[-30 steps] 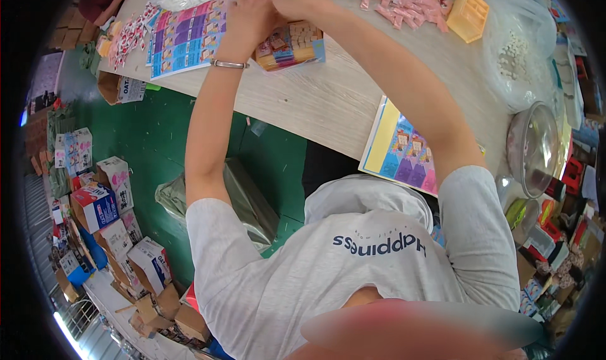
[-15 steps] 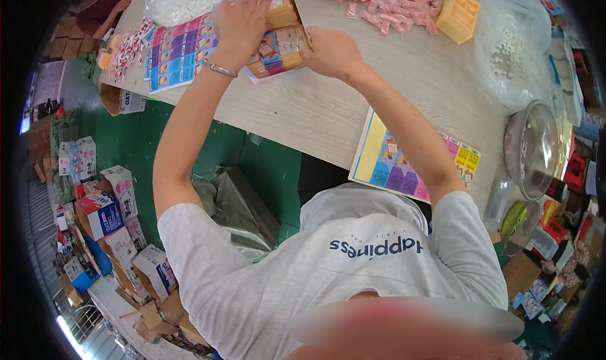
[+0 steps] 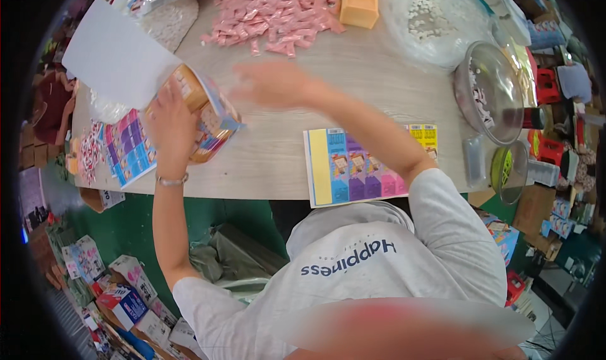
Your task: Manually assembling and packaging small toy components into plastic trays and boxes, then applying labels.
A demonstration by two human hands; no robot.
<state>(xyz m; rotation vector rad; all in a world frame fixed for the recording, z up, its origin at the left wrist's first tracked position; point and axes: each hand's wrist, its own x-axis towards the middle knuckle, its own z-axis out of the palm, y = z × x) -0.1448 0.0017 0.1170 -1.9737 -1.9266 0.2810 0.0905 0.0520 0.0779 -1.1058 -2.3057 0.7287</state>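
Right now, the orange-and-yellow packs (image 3: 211, 117) are lying in a bundle at the left of the frame, above the table's near edge. The left hand (image 3: 172, 123) is resting on their left side, fingers over them; whether its grip is clamping or merely pressing, I cannot tell. A blank white sheet (image 3: 117, 54) is reaching from the bundle into the upper left. The right hand (image 3: 273, 84) is hanging just right of the packs, holding nothing visible; it is showing as a blur, but its grip seems to be standing apart.

Beneath the left wrist's side, a colourful printed sheet (image 3: 130, 142) is lying at far left, and another printed card (image 3: 363, 171) is lying below centre, under the right forearm. Pink sachets (image 3: 271, 16) are heaping at top centre, beside a yellow divided box (image 3: 360, 5). A clear bag (image 3: 391, 35) of white bits is spreading at upper right, with a clear bowl (image 3: 467, 98) standing below it on the table (image 3: 265, 164). Another person (image 3: 53, 104) is sitting at the left rim.
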